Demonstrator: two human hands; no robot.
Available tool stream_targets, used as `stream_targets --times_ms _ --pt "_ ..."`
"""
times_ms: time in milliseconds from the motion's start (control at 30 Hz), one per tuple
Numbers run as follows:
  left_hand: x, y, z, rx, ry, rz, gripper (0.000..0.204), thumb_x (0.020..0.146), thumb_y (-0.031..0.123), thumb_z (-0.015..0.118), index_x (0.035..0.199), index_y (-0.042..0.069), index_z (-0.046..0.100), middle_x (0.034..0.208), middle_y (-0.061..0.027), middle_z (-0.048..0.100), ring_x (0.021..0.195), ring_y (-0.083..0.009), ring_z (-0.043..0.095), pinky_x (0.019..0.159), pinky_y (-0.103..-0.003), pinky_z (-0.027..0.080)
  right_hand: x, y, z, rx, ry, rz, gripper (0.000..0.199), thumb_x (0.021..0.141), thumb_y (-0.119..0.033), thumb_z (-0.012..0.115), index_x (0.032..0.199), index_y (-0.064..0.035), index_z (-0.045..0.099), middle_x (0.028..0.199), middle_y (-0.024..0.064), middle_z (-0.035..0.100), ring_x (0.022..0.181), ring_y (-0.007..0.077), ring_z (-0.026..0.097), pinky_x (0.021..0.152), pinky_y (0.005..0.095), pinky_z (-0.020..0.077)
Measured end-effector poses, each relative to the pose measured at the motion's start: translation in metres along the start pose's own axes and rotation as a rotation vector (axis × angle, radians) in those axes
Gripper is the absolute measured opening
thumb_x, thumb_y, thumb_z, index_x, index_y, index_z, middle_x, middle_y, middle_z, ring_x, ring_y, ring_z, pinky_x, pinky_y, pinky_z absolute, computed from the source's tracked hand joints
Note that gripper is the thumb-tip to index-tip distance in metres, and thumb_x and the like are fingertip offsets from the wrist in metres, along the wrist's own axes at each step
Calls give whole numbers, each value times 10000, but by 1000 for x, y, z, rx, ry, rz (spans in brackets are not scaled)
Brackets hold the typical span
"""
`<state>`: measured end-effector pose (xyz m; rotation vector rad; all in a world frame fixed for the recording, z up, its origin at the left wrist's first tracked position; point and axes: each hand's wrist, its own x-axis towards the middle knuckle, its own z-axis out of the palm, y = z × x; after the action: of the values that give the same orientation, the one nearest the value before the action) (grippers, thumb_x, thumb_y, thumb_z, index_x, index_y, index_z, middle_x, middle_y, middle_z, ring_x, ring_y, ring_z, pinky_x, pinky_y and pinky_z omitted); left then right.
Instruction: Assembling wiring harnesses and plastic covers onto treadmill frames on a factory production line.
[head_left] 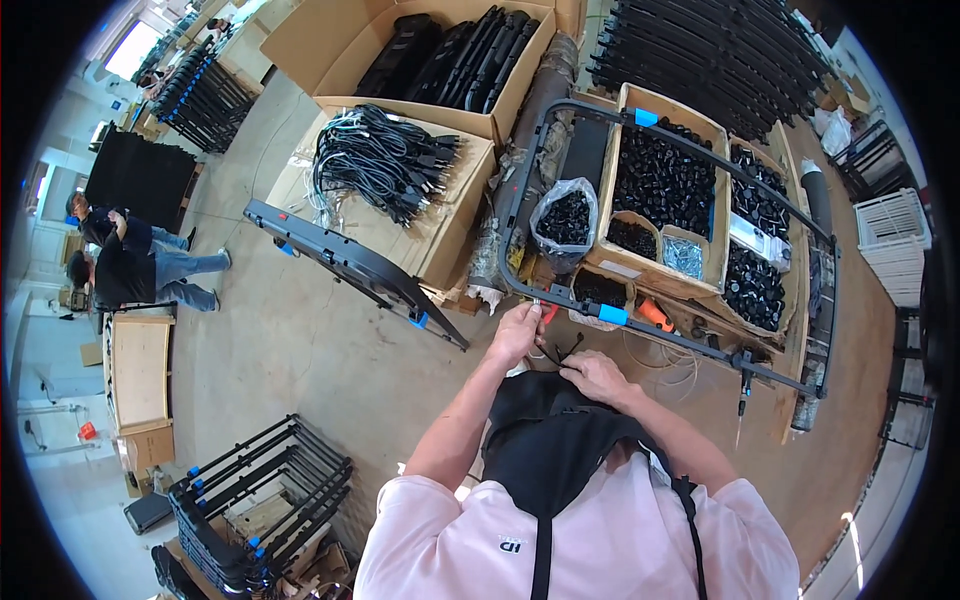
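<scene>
Pale pink shirt (450,530) fills the space below the fingers as the left hand (514,337) pinches at the black frame (690,351), right hand (597,379) grip unclear, seemingly mid-fitting, needing steadiness

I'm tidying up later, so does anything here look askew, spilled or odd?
The cables stand out: they lie in a tangled heap atop the cardboard box, whereas the small black parts to the right sit in bins.

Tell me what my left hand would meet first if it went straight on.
Likely the dark tubular frame, at its near rail just ahead of your left hand; depth is unclear, so they may be touching.
</scene>
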<state>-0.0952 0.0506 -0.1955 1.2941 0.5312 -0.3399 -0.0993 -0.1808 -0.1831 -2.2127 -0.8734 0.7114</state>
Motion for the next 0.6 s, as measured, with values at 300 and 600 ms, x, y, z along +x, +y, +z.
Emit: stream_targets --times_ms 300,600 --pt "7 -2 -18 33 -113 -1 310 1109 266 505 1158 28 697 824 -12 650 687 -117 596 650 -292 512 9 -2 -5 23 -49 -33 326 995 -323 589 1060 -32 721 1040 197 718 1053 391 658 950 484 506" --pt "3 15 -7 -48 6 -106 324 1107 299 522 1098 50 729 913 -34 742 777 -102 654 693 -265 515 15 -1 -9 33 -61 -22 352 1003 -326 600 1098 -5 708 1039 226 715 1046 407 667 918 485 526"
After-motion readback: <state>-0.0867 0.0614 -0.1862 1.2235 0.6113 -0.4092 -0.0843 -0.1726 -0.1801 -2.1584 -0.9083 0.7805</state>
